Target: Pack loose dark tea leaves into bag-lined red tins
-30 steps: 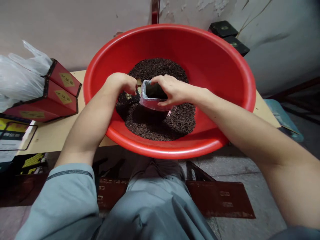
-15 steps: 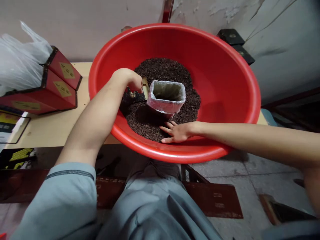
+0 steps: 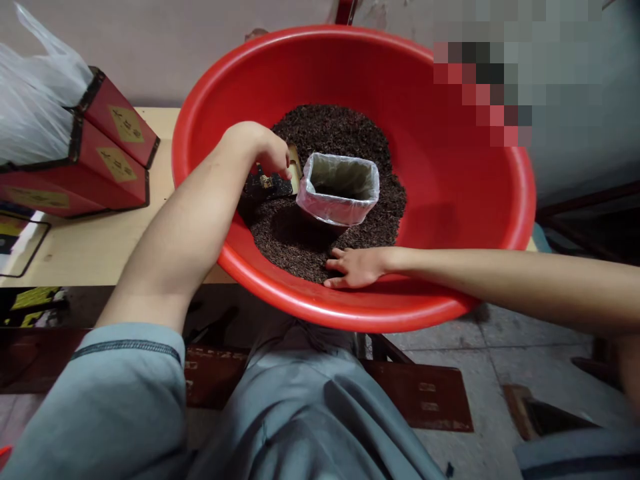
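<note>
Clear-plastic-lined rectangular container (image 3: 333, 208) amid loose dark-brown granules (image 3: 340, 127), presumably for steadiness. Left of it: left hand (image 3: 270, 152), gripping black tan-rimmed box (image 3: 273, 189). Nearside: right hand (image 3: 359, 268), grip open.

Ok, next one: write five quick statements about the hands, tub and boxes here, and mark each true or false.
1. The bag-lined tin stands inside the red tub. True.
2. The right hand has its fingers spread at the dark leaves. True.
3. The right hand grips the bag-lined tin. False: it is apart from it.
4. The left hand is on the black box. True.
5. The red boxes stand right of the tub in the picture. False: the red boxes stand to its left.
</note>
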Tool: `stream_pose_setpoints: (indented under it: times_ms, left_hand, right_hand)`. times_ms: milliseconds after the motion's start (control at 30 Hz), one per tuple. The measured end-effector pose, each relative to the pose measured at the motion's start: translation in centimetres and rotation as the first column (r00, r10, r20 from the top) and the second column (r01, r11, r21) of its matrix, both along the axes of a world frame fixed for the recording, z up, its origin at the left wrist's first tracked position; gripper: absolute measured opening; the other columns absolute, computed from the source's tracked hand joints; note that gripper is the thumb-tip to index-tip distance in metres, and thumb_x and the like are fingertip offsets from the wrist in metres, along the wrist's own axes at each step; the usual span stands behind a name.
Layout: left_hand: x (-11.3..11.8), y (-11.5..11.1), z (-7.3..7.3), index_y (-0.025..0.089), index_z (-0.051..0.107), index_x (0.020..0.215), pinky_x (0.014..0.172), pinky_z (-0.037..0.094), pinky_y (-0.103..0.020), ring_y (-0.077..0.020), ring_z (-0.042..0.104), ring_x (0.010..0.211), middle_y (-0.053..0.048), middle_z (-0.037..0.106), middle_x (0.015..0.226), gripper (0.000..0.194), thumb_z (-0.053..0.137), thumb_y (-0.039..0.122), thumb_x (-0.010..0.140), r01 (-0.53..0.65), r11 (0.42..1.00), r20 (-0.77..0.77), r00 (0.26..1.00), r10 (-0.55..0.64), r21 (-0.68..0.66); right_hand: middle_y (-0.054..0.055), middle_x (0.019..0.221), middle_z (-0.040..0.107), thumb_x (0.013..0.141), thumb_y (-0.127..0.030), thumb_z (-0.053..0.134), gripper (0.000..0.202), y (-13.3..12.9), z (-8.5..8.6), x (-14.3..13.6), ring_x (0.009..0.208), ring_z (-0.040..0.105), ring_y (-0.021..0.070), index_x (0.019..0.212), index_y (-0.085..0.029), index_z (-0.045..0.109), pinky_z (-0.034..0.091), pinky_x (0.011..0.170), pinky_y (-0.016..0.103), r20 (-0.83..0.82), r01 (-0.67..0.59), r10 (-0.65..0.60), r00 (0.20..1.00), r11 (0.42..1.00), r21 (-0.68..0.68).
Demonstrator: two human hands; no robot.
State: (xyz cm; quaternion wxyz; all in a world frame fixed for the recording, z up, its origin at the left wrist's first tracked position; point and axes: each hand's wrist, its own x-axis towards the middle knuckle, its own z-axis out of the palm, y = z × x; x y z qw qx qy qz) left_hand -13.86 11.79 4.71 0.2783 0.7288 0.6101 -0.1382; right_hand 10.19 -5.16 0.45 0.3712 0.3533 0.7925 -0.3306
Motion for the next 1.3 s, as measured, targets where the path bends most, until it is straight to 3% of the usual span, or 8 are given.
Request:
stream_pose_setpoints:
  times_ms: [133,300,467,700,867,1000,1167,1300]
  left_hand:
    - [0.1,-0.1,0.7,0.026,0.08,0.125,0.108,0.046,-0.041,-0.0376,0.06,0.128,-0.009,0.077,0.108,0.048,0.082,0.044,0.08,0.006,0.997,-0.004,1.0,-0.006,-0.077]
    - [0.5,-1.1,1.6,0.026,0.082,0.12,0.107,0.045,-0.042,-0.0356,0.064,0.121,-0.006,0.076,0.099,0.043,0.081,0.036,0.078,-0.013,0.999,0.003,1.0,0.013,-0.042]
    - [0.7,-1.9,2.3,0.029,0.084,0.115,0.107,0.047,-0.042,-0.0358,0.064,0.122,-0.008,0.078,0.104,0.038,0.081,0.033,0.078,-0.042,0.998,0.046,0.998,0.044,-0.049]
    - [0.4,-1.8,2.2,0.03,0.082,0.123,0.102,0.052,-0.04,-0.0341,0.067,0.115,-0.009,0.08,0.11,0.047,0.081,0.036,0.076,-0.01,1.0,0.052,0.999,0.01,-0.005]
    - [0.3,-2.0,2.0,0.028,0.085,0.107,0.1,0.054,-0.043,-0.0366,0.069,0.113,-0.011,0.08,0.107,0.034,0.083,0.035,0.074,-0.014,1.0,0.073,0.997,0.014,0.002]
    - [0.2,-2.0,1.3,0.028,0.085,0.089,0.092,0.058,-0.043,-0.0346,0.072,0.099,-0.008,0.079,0.087,0.024,0.087,0.032,0.066,-0.061,0.998,0.181,0.982,0.058,0.011]
    - [0.5,-2.4,1.5,0.027,0.081,0.072,0.085,0.06,-0.038,-0.031,0.073,0.086,-0.004,0.071,0.063,0.011,0.088,0.028,0.064,-0.101,0.992,0.241,0.967,0.079,0.078]
    - [1.3,-3.1,2.6,0.02,0.082,0.087,0.085,0.061,-0.048,-0.0384,0.077,0.092,-0.012,0.077,0.077,0.01,0.079,0.022,0.077,-0.333,0.934,0.293,0.913,0.285,0.127]
  right_hand:
    - [0.027,0.154,0.056,0.1,-0.06,0.051,0.073,0.1,0.0,0.0,0.128,0.067,0.0383,0.155,-0.012,0.055,0.053,0.105,0.047,-0.045,0.008,-0.004,0.999,0.997,0.076]
    - [0.021,0.13,0.074,0.101,-0.059,0.05,0.063,0.4,0.8,-0.3,0.114,0.073,0.0335,0.141,-0.014,0.067,0.055,0.088,0.039,-0.025,0.01,-0.011,1.0,1.0,-0.028]
    - [0.019,0.116,0.077,0.101,-0.057,0.051,0.055,0.4,1.0,-0.5,0.101,0.074,0.0301,0.127,-0.014,0.072,0.05,0.077,0.035,-0.058,0.004,-0.003,0.998,1.0,0.015]
    - [0.005,0.08,0.072,0.098,-0.046,0.06,0.032,0.3,1.0,-0.9,0.065,0.057,0.0154,0.098,-0.016,0.072,0.039,0.061,0.028,-0.341,0.113,-0.098,0.935,0.993,0.024]
    - [0.002,0.073,0.067,0.095,-0.048,0.063,0.035,1.3,2.3,-0.9,0.064,0.055,0.0144,0.098,-0.015,0.074,0.04,0.063,0.027,-0.533,0.245,-0.184,0.826,0.968,0.046]
    - [0.004,0.083,0.072,0.094,-0.052,0.062,0.039,1.9,4.8,-0.6,0.077,0.061,0.0183,0.1,-0.016,0.074,0.047,0.074,0.029,-0.693,0.307,-0.195,0.694,0.951,0.04]
    - [0.006,0.094,0.076,0.094,-0.053,0.06,0.039,4.4,7.8,-1.1,0.086,0.065,0.0214,0.103,-0.017,0.075,0.048,0.081,0.032,-0.782,0.488,-0.156,0.603,0.848,0.207]
    - [0.01,0.099,0.078,0.096,-0.045,0.061,0.036,7.2,8.1,-1.9,0.087,0.067,0.0231,0.111,-0.016,0.076,0.047,0.08,0.033,-0.713,0.565,-0.043,0.699,0.645,0.514]
